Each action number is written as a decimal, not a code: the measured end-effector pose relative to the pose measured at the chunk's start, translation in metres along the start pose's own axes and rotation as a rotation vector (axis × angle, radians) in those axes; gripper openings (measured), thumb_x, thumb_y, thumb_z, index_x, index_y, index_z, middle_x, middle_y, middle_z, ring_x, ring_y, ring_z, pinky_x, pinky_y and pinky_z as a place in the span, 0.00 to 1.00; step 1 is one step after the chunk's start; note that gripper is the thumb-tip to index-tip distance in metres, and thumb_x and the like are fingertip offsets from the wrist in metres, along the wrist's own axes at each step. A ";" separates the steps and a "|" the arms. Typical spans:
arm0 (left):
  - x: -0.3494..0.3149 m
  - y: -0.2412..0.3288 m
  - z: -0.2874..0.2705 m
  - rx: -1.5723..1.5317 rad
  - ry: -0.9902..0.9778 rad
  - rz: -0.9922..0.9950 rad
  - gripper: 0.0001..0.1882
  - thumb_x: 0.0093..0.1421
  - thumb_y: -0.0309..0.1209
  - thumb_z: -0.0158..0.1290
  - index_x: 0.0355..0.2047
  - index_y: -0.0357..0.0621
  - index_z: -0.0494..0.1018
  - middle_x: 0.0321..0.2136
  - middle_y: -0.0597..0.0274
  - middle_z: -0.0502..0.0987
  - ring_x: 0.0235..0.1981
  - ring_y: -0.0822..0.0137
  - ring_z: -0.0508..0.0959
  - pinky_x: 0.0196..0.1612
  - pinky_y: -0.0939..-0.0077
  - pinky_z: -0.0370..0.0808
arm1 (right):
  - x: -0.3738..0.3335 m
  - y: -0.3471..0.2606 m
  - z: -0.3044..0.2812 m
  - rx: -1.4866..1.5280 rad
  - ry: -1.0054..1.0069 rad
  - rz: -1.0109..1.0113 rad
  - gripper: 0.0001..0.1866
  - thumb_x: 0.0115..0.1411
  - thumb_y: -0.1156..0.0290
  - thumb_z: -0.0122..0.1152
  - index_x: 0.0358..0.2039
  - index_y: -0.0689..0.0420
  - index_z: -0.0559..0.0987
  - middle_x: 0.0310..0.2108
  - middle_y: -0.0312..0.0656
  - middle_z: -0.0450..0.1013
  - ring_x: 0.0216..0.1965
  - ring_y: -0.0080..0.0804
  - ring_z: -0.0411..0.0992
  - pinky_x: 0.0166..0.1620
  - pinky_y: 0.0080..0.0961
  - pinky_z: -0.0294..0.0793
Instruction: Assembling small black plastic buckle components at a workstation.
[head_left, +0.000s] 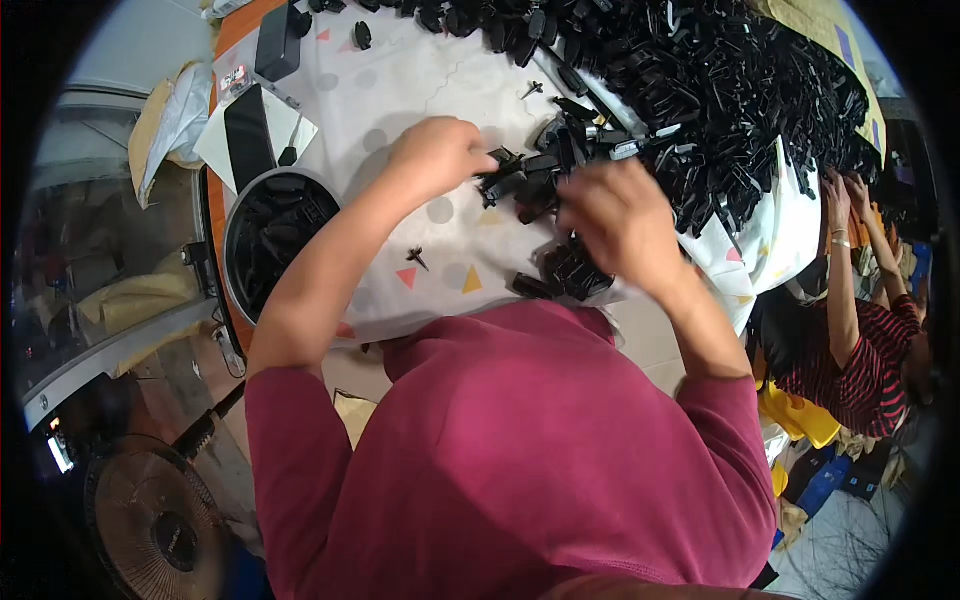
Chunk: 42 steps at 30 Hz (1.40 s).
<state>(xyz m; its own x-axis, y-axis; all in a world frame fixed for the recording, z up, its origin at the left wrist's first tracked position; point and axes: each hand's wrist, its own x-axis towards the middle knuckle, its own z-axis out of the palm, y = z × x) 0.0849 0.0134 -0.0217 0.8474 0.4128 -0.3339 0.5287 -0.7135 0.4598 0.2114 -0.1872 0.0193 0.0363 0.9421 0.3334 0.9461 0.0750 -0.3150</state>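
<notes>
My left hand (pixel 436 152) is over the middle of the table, its thumb and fingers pinched together on a small black plastic piece (pixel 505 160). Beside it lie several more black pieces in a loose cluster (pixel 540 165). Just to the right, my right hand (pixel 628 222) is smeared by motion above the cluster's near side; whether its fingers hold anything I cannot make out. A smaller heap of black pieces (pixel 573 272) lies near the table's front edge, below my right hand. One thin dark piece (pixel 418 259) rests alone on the patterned tablecloth (pixel 385 300).
A big pile of black plastic pieces (pixel 730 100) covers the far right. At the left stand a round tub (pixel 238 283) of black pieces, a dark phone (pixel 248 140) on white paper and a black box (pixel 279 45). A fan (pixel 165 525) is lower left; another person (pixel 850 320) works at right.
</notes>
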 end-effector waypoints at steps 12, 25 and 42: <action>-0.001 -0.001 0.008 -0.072 0.042 -0.014 0.12 0.49 0.37 0.53 0.23 0.40 0.72 0.23 0.52 0.75 0.29 0.53 0.75 0.33 0.62 0.70 | -0.047 0.014 0.063 -0.197 -0.059 -0.219 0.21 0.45 0.59 0.58 0.43 0.29 0.74 0.49 0.36 0.64 0.48 0.39 0.61 0.56 0.50 0.48; -0.026 -0.019 0.000 -0.603 0.397 -0.146 0.18 0.47 0.33 0.58 0.39 0.40 0.71 0.32 0.55 0.76 0.33 0.65 0.76 0.37 0.75 0.70 | 0.021 -0.002 0.069 -0.322 -0.107 -0.095 0.18 0.39 0.58 0.64 0.33 0.50 0.78 0.42 0.36 0.65 0.46 0.35 0.61 0.53 0.54 0.51; -0.080 0.008 -0.005 -1.236 0.624 -0.049 0.17 0.52 0.27 0.56 0.43 0.40 0.71 0.31 0.69 0.73 0.24 0.83 0.66 0.24 0.89 0.64 | 0.092 -0.016 0.034 0.778 0.008 0.293 0.07 0.58 0.70 0.51 0.34 0.58 0.75 0.26 0.33 0.69 0.27 0.20 0.67 0.27 0.19 0.67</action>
<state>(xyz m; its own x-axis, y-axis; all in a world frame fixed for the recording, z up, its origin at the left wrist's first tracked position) 0.0212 -0.0225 0.0128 0.5346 0.8389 -0.1023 -0.0204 0.1338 0.9908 0.1886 -0.0905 0.0253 0.2513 0.9565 0.1478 0.4054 0.0346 -0.9135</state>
